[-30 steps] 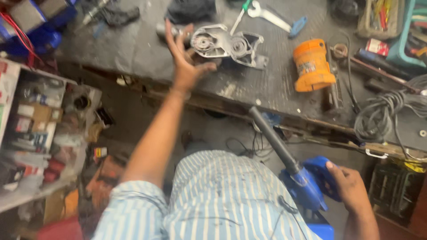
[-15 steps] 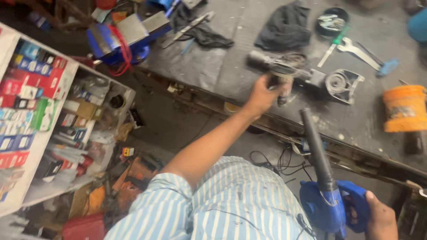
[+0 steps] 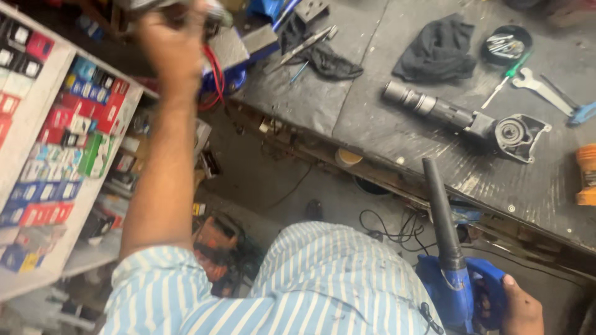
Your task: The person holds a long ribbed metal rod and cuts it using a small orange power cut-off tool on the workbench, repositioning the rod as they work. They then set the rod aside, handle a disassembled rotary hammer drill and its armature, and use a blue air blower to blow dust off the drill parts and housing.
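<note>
A metal part [image 3: 186, 9], off the bench [image 3: 385, 142] since 0.5 s ago, is being gripped overhead by the left hand [image 3: 171, 43]; the blower [image 3: 456, 279] is being clasped by the right hand [image 3: 521, 307].

The left arm is stretched out long, up and away from the body. It is bare below a rolled striped sleeve. The left hand [image 3: 171, 46] is at the very top, blurry, with its back facing us and its fingers curled shut around something. The right arm stays low, close to the body, and only a bit of it shows. The right hand [image 3: 520, 307] is in the bottom corner, its fingers wrapped tight in a grip.
</note>
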